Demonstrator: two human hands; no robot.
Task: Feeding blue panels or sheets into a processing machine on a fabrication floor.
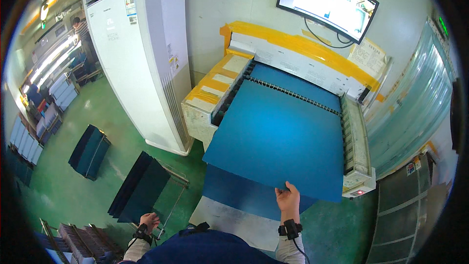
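A wide blue sheet (pixel 278 132) lies on the roller machine (pixel 359 137) and juts out over its near end. My right hand (pixel 288 199) is closed on the sheet's near edge, the thumb beside the fingers. Beneath it a second, darker blue sheet (pixel 239 190) shows, with a pale grey board (pixel 220 217) lower down. At the lower left my left hand (pixel 149 221) has its fingers curled, close to a wire rack (pixel 178 178) of dark upright panels (pixel 146 186). Whether those fingers hold anything is hidden.
A tall white air conditioner (pixel 122 63) stands left of the machine. Another stack of panels (pixel 90 151) rests on the green floor, and racked panels (pixel 83 242) fill the lower left corner. A screen (pixel 327 2) hangs above. Two people work far left.
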